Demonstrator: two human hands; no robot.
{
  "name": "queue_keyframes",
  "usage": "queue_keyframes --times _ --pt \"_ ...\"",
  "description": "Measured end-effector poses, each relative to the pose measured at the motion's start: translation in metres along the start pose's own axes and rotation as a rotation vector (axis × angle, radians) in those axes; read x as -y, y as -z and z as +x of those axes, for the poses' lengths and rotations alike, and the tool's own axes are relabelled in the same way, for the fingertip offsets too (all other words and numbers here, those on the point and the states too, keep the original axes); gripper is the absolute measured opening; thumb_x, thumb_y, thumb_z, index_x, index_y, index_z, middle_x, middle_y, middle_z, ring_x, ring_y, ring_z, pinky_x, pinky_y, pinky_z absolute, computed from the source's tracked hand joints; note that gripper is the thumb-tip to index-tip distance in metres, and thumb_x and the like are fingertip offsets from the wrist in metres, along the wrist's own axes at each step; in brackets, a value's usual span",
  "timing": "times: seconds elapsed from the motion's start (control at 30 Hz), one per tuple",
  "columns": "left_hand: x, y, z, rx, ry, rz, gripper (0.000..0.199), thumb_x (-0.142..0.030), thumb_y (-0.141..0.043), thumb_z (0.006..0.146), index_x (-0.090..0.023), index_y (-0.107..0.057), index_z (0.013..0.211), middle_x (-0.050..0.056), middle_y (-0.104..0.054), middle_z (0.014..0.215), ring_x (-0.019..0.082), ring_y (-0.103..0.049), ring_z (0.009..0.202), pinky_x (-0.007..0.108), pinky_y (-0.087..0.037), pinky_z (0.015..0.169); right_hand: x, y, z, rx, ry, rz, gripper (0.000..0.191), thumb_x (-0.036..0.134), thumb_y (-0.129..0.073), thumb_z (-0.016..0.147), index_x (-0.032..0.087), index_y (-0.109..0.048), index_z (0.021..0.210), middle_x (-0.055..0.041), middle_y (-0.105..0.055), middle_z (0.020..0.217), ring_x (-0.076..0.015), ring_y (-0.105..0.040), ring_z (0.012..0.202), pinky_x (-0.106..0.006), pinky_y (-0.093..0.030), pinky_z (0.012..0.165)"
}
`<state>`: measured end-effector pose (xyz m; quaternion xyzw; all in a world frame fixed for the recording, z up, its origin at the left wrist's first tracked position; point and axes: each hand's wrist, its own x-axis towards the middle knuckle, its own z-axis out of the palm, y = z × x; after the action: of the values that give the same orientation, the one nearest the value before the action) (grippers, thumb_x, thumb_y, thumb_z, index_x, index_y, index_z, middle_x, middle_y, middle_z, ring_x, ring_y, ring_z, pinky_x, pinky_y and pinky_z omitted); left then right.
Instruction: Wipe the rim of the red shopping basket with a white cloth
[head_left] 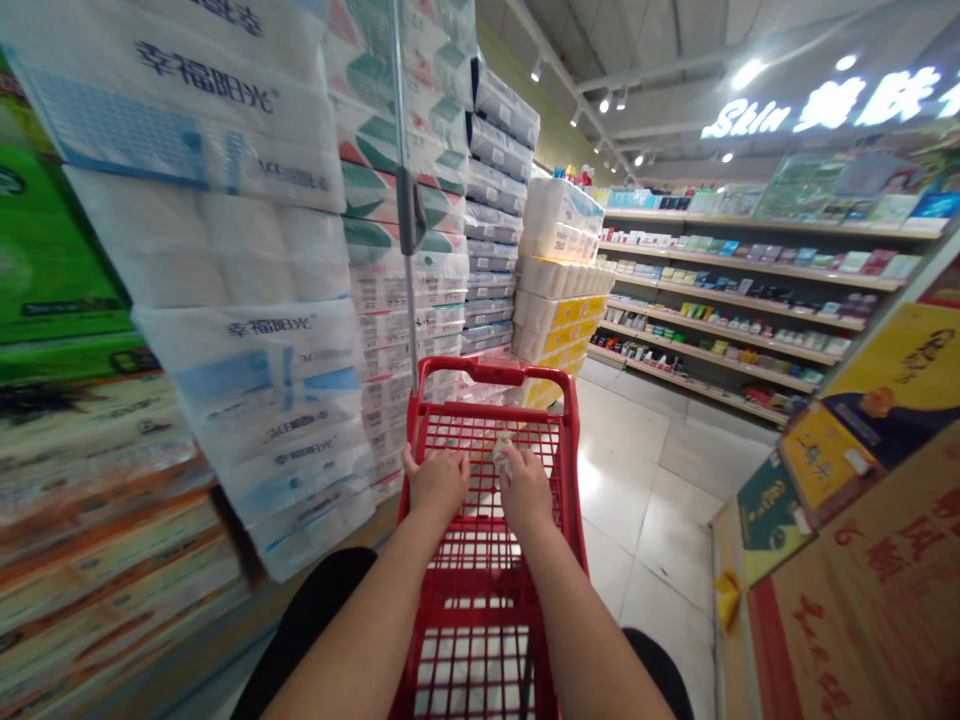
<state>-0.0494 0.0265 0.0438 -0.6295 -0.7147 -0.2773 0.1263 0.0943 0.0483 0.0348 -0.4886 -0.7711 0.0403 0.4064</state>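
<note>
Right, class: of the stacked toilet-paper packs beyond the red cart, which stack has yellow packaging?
The white-roll packs with yellow bands, rightmost by the aisle; the neighbouring stacks are blue-grey and green-striped white.

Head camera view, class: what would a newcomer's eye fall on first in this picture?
The red shopping cart fills the bottom centre, with the left hand and right hand on its mesh. Towering stacks of wrapped toilet paper rise at left. A glowing "Skin" sign shines upper right, above product shelves.

two hands (left hand (439, 485), right hand (526, 492)), one red shopping cart (487, 372), one paper scrap (502, 452)
</note>
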Motion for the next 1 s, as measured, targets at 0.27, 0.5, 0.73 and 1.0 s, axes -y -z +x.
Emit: queue_keyframes --times 0.27,0.5,0.73,1.0 --pt "-0.002 0.007 0.0 0.078 0.041 -0.033 0.036 -0.033 -0.036 0.091 -0.024 -0.069 0.08 0.004 -0.072 0.091 0.023 -0.059 0.093 0.057 -0.004 0.11 -0.015 0.001 0.004 -0.084 -0.093 0.142 0.034 0.008 -0.051 0.078 0.02 -0.062 0.108 -0.0073 -0.055 0.1 -0.0192 -0.054 0.091 -0.032 -0.046 0.083" --pt "0.002 -0.001 0.001 0.04 0.024 -0.039 0.035 -0.031 -0.036 0.09 -0.024 -0.069 0.081 0.004 -0.072 0.091 0.023 -0.059 0.092 0.059 -0.003 0.109 -0.001 -0.004 0.0 0.113 0.12 0.131 0.04 0.003 -0.053 0.07 0.022 -0.06 0.104 -0.0047 -0.052 0.099 -0.0178 -0.052 0.091 -0.029 -0.046 0.082" --pt "-0.002 -0.007 0.017 0.104 0.01 -0.058 0.039 -0.034 -0.037 0.088 -0.024 -0.071 0.072 0.005 -0.073 0.082 0.023 -0.061 0.087 0.06 0.0 0.109 -0.027 0.01 0.005 -0.099 -0.168 -0.012 0.04 0.004 -0.05 0.074 0.019 -0.06 0.11 -0.009 -0.053 0.103 -0.0206 -0.053 0.092 -0.032 -0.046 0.083" --pt "-0.022 -0.018 0.036 0.19 -0.061 -0.119 0.039 -0.037 -0.037 0.088 -0.027 -0.072 0.073 0.005 -0.073 0.079 0.022 -0.063 0.088 0.06 0.0 0.109 -0.024 0.007 0.019 -0.136 -0.197 -0.045 0.041 -0.001 -0.049 0.068 0.019 -0.065 0.101 -0.01 -0.055 0.101 -0.0212 -0.056 0.091 -0.031 -0.048 0.078"
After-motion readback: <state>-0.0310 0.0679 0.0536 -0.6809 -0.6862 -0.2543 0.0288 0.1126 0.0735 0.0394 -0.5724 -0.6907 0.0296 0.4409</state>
